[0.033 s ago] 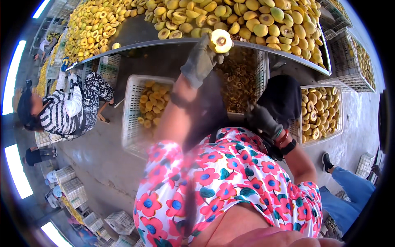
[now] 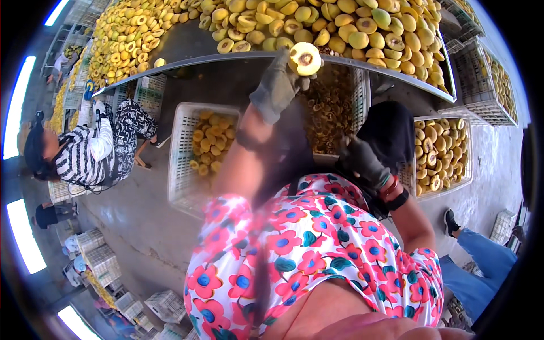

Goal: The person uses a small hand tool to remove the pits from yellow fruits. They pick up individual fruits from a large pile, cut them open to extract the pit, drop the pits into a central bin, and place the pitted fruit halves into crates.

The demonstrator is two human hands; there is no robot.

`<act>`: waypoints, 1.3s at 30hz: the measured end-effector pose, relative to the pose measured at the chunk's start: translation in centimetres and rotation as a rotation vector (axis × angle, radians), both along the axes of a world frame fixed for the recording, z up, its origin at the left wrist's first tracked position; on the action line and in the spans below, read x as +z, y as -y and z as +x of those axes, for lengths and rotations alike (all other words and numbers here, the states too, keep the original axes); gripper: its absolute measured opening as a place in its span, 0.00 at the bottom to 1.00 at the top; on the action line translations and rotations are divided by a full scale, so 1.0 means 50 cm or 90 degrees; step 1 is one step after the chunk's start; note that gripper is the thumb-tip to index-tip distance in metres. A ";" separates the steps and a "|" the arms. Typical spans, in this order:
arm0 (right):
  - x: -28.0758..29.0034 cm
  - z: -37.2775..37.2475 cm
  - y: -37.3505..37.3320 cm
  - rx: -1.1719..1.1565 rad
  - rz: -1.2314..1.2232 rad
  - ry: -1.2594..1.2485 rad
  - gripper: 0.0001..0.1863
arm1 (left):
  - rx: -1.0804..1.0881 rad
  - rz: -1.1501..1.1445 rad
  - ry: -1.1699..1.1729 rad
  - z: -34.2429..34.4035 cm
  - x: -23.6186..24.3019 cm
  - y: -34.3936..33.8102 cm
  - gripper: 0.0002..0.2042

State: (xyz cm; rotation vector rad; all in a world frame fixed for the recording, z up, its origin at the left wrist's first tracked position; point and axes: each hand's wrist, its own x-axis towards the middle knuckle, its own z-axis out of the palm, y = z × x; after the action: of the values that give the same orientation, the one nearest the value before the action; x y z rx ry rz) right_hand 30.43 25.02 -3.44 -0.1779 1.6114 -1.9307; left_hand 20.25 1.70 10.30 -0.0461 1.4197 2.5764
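Observation:
In my gloved left hand (image 2: 276, 88) I grip a yellow peach half (image 2: 305, 60) just off the table's front edge. Its pale cut face shows a reddish-brown hollow at the middle. My right hand (image 2: 365, 163), in a dark glove, is curled closed near my right knee; what its fingers hold, if anything, is hidden. Heaps of yellow peach halves (image 2: 362, 41) cover the metal table (image 2: 187, 48) ahead of me. Under the table edge, between my hands, a crate (image 2: 361, 99) holds brown pits or scraps.
A white crate (image 2: 175, 153) of peach halves stands left of my legs, another crate (image 2: 468, 164) right. A stacked crate (image 2: 481, 85) sits at the far right. A co-worker in stripes (image 2: 85, 153) sits at the left; a jeans-clad leg (image 2: 481, 258) shows at lower right.
My right hand has shifted slightly up and away from my body. My left hand stays nearly in place with the peach half, which has dipped a little.

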 end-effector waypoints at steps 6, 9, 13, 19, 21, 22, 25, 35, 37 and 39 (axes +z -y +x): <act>0.148 -0.082 0.053 -0.098 0.280 -0.434 0.08 | -0.034 0.010 -0.026 0.033 -0.057 -0.026 0.23; 0.190 -0.085 0.063 -0.124 0.299 -0.459 0.09 | -0.033 -0.089 -0.059 0.051 -0.068 -0.039 0.21; 0.267 -0.074 0.118 -0.265 -0.042 -0.019 0.08 | 0.023 -0.207 -0.245 0.075 -0.055 -0.053 0.20; 0.223 -0.089 0.073 -0.302 0.090 -0.247 0.08 | -0.019 -0.290 -0.252 0.099 -0.057 -0.070 0.22; 0.233 -0.095 0.063 -0.347 0.236 -0.428 0.08 | -0.043 -0.274 -0.177 0.095 -0.058 -0.067 0.24; 0.237 -0.089 0.061 -0.320 0.161 -0.324 0.08 | -0.042 -0.274 -0.176 0.095 -0.056 -0.069 0.24; 0.217 -0.064 0.064 -0.270 0.056 -0.218 0.08 | 0.022 -0.199 -0.123 0.099 -0.048 -0.078 0.24; 0.136 -0.037 0.096 -0.160 0.092 -0.312 0.08 | 0.077 -0.058 -0.193 0.108 -0.073 -0.099 0.19; 0.131 -0.043 0.098 -0.135 0.190 -0.425 0.08 | 0.152 -0.225 -0.260 0.109 -0.079 -0.100 0.21; 0.140 -0.040 0.100 -0.110 0.290 -0.536 0.08 | 0.148 -0.264 -0.284 0.114 -0.071 -0.105 0.20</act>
State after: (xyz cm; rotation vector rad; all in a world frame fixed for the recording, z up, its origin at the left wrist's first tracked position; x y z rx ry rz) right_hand 28.42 20.02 3.54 -0.7567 2.6343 -1.6241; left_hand 25.94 6.93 6.74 0.3428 2.2123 2.5185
